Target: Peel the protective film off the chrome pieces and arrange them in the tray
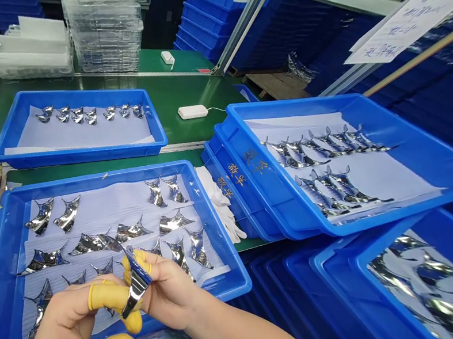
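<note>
A curved, mirror-bright chrome metal piece (136,283) is pinched between both my hands, above a blue tray (97,179). My left hand (73,331) grips its lower end, and my right hand (169,290) holds it from the far side. Yellow rubber finger cots cover several of my fingertips. Similar chrome pieces lie in rows on white paper in that tray, just beyond my fingers. My hands hide part of the tray's lower rows.
Right of the near tray lie white gloves (219,206). Beyond are another blue tray of chrome pieces (64,92), a tilted stacked tray of them (375,214), and a lower right tray (335,267). Clear plastic trays (105,27) stand stacked on the green bench (165,95).
</note>
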`<action>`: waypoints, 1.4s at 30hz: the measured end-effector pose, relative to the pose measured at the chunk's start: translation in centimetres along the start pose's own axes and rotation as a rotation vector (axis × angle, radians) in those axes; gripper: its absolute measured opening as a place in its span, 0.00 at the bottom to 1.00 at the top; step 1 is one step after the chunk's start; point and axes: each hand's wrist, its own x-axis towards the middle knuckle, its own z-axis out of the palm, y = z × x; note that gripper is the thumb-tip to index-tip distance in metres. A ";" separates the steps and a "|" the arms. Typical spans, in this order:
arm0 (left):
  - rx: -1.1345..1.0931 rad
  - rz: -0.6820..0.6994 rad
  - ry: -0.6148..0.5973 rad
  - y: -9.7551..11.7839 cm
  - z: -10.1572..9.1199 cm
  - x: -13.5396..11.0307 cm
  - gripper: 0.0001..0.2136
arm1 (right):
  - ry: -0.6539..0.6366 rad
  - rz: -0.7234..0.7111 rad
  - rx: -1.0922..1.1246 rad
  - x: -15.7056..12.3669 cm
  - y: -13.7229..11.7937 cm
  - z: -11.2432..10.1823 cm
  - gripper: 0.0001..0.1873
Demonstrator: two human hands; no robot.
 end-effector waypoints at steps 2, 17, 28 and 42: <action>-0.028 0.022 -0.007 0.0 0.1 0.0 0.18 | 0.013 0.035 0.010 0.3 0.5 -0.2 0.15; -0.013 -0.203 0.142 -0.2 -0.6 0.7 0.19 | 0.026 -0.240 -0.254 -1.5 -0.6 0.6 0.24; -0.284 -0.244 0.005 -0.6 -0.7 1.7 0.11 | -0.016 -0.197 -0.351 -2.5 -1.8 0.9 0.24; -0.384 -0.302 0.045 -2.6 -0.5 2.4 0.11 | -0.083 -0.231 -0.366 -3.3 -2.4 1.5 0.19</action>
